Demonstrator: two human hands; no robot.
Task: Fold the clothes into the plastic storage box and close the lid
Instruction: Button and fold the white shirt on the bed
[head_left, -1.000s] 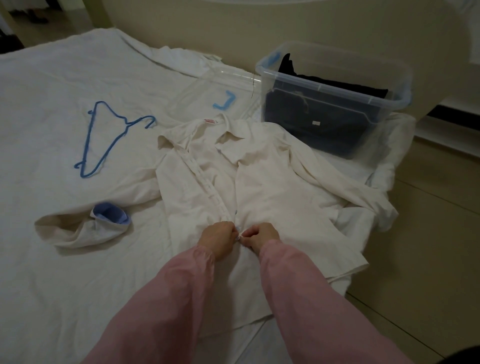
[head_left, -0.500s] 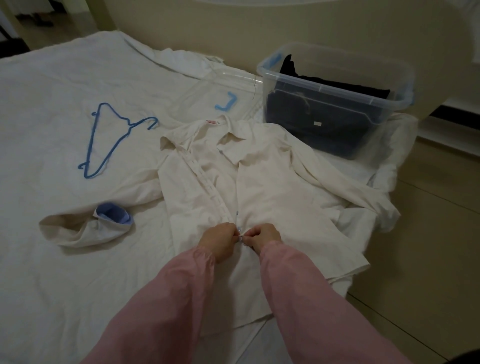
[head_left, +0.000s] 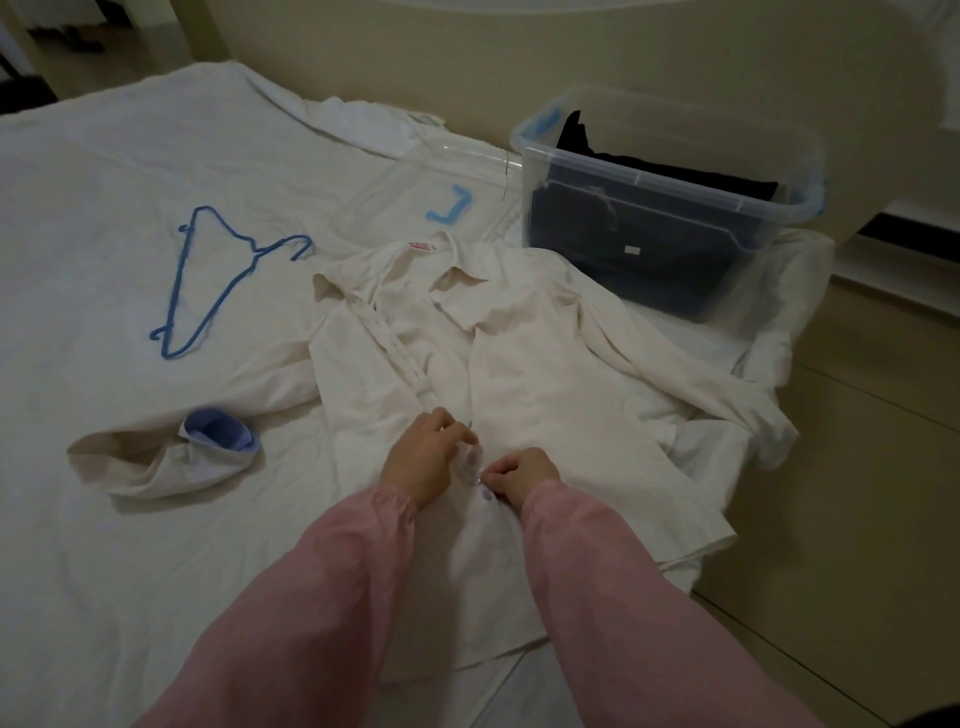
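Shirt (head_left: 519, 374) lies face-up on bed sheet (head_left: 104, 234), collar toward box, front partly open. Your left hand (head_left: 423, 460) pinches button strip at mid-front; your right hand (head_left: 522, 475) curled, pinching opposite front edge beside small blue buttons. Left sleeve spread out, blue-lined cuff (head_left: 218, 428) turned up. Box (head_left: 670, 208), holding dark clothes, stands uncovered beyond collar. Lid (head_left: 457, 179) flat beside box. Hanger (head_left: 218, 291) on sheet, left of shirt.
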